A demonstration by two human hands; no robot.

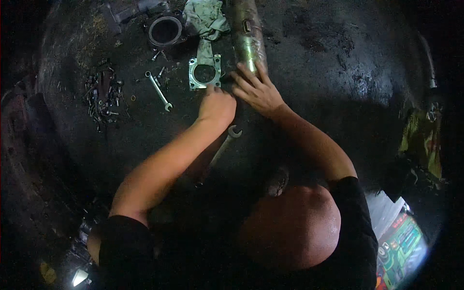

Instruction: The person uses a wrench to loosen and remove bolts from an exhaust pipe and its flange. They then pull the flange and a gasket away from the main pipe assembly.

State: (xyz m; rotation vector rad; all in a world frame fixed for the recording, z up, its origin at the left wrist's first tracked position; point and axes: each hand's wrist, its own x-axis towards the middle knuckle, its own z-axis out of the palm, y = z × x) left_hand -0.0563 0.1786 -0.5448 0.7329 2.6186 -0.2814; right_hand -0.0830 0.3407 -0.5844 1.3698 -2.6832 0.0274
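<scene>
My right hand (259, 93) lies with its fingers spread, the fingertips against the near end of a worn metal cylinder (249, 43). Beside it, my left hand (217, 107) is curled closed at the lower edge of a squarish metal flange plate (192, 73) with a large round hole. What those curled fingers hold, if anything, is hidden. A pale, stained rag (205, 19) is bunched beyond the plate, with a strip of it reaching down to the hole. Closer to me, an open-ended wrench (223, 147) lies below my left hand, partly in shadow.
Left of the plate lies a combination wrench (159, 92). A heap of bolts and small parts (104, 94) is farther left. A dark casting with a round bore (165, 31) stands at the back. Yellowish cloth (420, 140) hangs at the right rim. The dark work surface (328, 72) looks greasy.
</scene>
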